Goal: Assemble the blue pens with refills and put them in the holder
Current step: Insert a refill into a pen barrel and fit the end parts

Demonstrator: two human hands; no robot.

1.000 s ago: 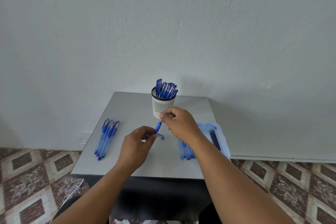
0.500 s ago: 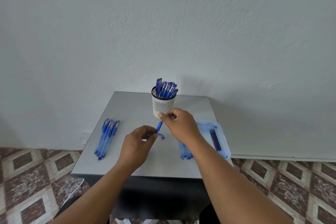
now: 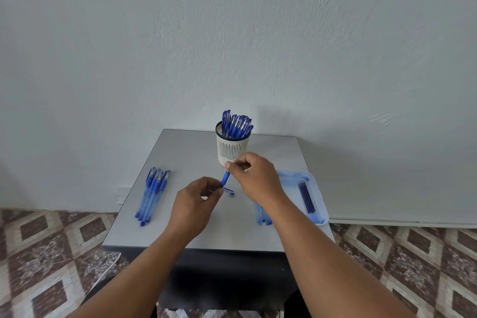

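Note:
A blue pen (image 3: 225, 179) is held between both hands over the middle of the grey table (image 3: 188, 152). My left hand (image 3: 196, 204) grips its lower barrel; my right hand (image 3: 254, 178) pinches its upper tip end. A blue cap (image 3: 228, 191) lies on the table just below the pen. The white slotted holder (image 3: 233, 148) stands behind, with several blue pens (image 3: 236, 125) in it. A row of capped pens (image 3: 152, 195) lies at the left. Dark refills (image 3: 305, 196) lie in a light blue tray (image 3: 318, 204) at the right.
Clear blue pen barrels (image 3: 263, 215) lie beside the tray, partly hidden by my right forearm. The small table stands against a pale wall (image 3: 232, 33); patterned floor tiles (image 3: 51, 253) surround it. The table's front edge is near my forearms.
Both hands stay on the pen in nearly the same place; my right hand has shifted slightly up toward the holder's base.

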